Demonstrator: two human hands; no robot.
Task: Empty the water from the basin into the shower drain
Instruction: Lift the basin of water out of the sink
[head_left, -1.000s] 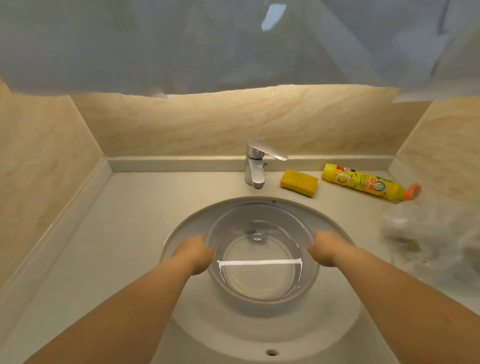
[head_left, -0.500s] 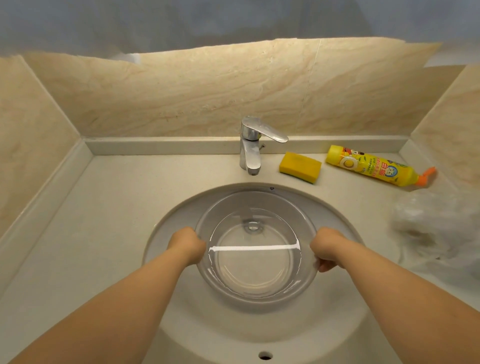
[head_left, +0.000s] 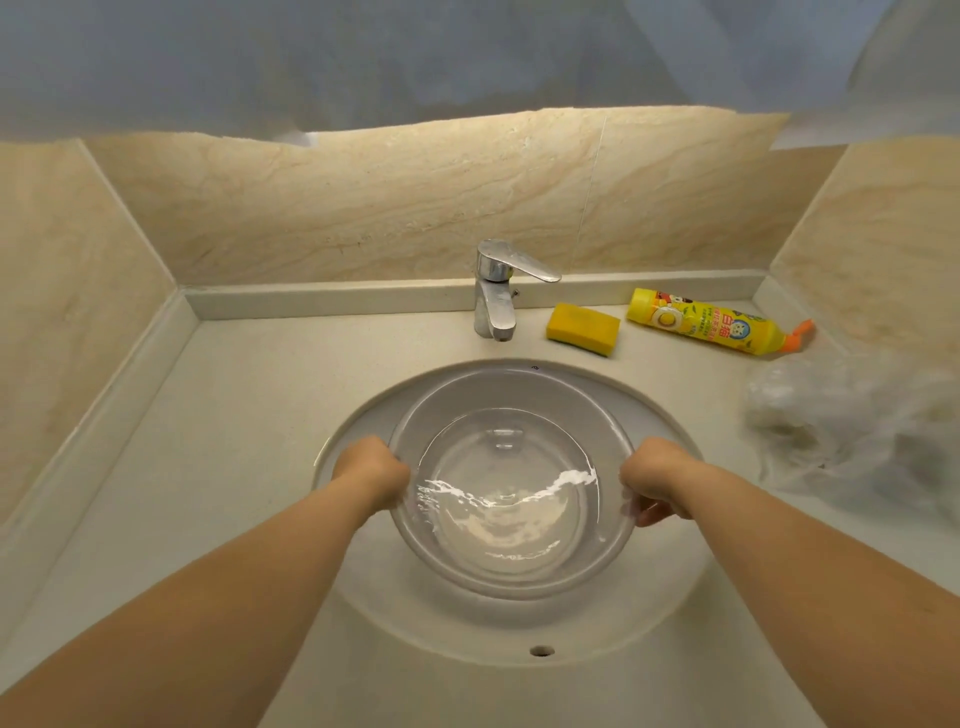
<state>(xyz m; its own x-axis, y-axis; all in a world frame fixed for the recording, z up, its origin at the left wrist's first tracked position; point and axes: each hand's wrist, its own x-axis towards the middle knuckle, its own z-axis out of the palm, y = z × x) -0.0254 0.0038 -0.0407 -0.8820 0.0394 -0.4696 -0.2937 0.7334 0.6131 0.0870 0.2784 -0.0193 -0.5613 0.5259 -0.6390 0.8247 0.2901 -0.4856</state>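
A clear plastic basin (head_left: 511, 400) holding water sits inside the round sink bowl (head_left: 363, 582). My left hand (head_left: 371, 470) is closed on the basin's left rim and my right hand (head_left: 652, 478) is closed on its right rim. The water surface ripples, with a broken white reflection across it. The shower drain is not in view.
A chrome tap (head_left: 496, 291) stands behind the sink. To its right on the counter (head_left: 234, 415) lie a yellow sponge (head_left: 583, 322) and a yellow bottle (head_left: 711, 323) on its side. Crumpled clear plastic (head_left: 852, 431) lies at the far right. Tiled walls enclose three sides.
Both hands have tightened on the rim and the basin has shifted slightly. The water, calm before with a straight reflection, now sloshes.
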